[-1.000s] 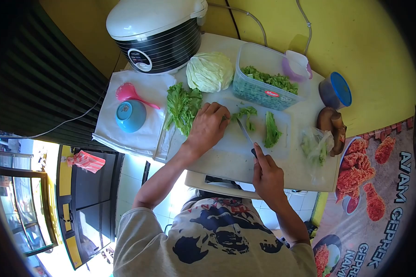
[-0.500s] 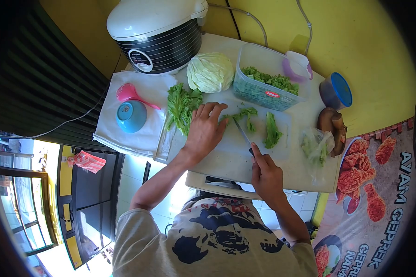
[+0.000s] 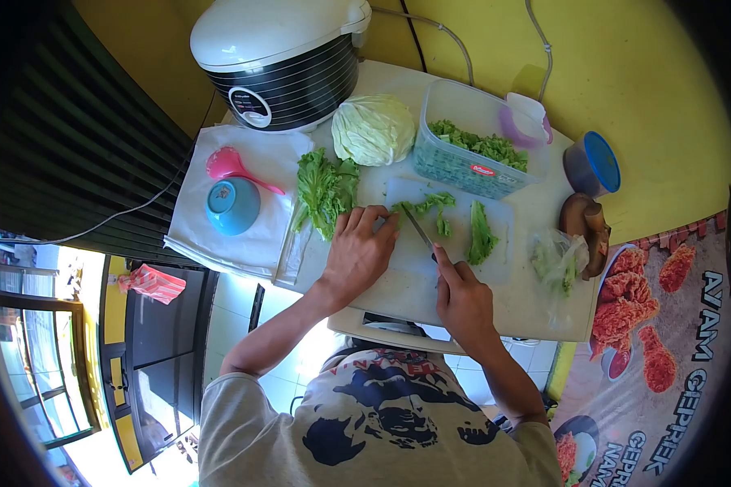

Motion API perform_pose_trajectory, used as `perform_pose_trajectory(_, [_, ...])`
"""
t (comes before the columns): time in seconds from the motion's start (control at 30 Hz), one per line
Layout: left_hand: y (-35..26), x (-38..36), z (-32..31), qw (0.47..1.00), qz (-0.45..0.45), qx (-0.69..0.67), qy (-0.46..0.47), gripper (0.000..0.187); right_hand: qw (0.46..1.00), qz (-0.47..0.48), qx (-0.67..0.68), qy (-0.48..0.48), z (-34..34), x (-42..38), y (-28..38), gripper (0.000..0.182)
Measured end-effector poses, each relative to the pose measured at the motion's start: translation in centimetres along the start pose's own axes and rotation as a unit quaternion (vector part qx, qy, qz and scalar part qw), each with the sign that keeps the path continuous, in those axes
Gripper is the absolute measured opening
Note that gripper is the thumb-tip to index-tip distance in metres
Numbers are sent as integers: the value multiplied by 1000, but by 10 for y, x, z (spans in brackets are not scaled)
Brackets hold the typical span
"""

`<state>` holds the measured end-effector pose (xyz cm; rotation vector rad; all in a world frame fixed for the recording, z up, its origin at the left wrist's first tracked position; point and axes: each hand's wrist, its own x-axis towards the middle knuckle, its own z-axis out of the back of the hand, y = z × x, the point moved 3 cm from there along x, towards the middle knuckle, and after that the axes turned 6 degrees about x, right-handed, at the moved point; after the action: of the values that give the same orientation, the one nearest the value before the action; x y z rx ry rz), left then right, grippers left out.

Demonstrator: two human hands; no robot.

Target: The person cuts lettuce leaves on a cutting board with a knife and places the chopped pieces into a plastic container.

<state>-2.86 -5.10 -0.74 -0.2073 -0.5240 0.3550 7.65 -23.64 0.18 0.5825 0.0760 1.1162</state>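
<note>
My right hand (image 3: 465,300) is closed round the dark handle of a knife (image 3: 419,229), its forefinger stretched along the top. The blade slants up and left over a white cutting board (image 3: 455,258), with its tip among green lettuce pieces (image 3: 439,200). At the board's left edge, my left hand (image 3: 361,250) has its fingers curled down on a bit of lettuce by the blade; the fingertips partly hide it. A separate lettuce leaf (image 3: 482,234) lies on the board to the right of the knife. More whole lettuce leaves (image 3: 326,188) rest just beyond my left hand.
Behind the board stand a pale cabbage (image 3: 373,130) and a clear tub (image 3: 463,174) of chopped greens. A rice cooker (image 3: 280,85) is at back left, near a blue bowl (image 3: 232,207) and pink ladle (image 3: 229,164). At right are a plastic bag (image 3: 556,264) and blue-lidded container (image 3: 591,165).
The knife and my right hand have shifted slightly up and left, bringing the blade nearer my left fingers. My left hand has drawn back a little, its fingers more curled.
</note>
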Motion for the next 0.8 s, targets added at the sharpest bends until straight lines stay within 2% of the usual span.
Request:
perform_pose_trajectory(0.2, [-1,3,1,1000,5,-1,6,33,1000,-12,-13,7,6,-8,4,60])
perform_pose_trajectory(0.3, [3,3,1,1000,0,-2,10,33,1000,21,12,-14,8,-6,5,60])
perform_pose_trajectory(0.8, [9,4,2,1000,-15,-20,17,35,999,28,-18,24,0,-7,-5,66])
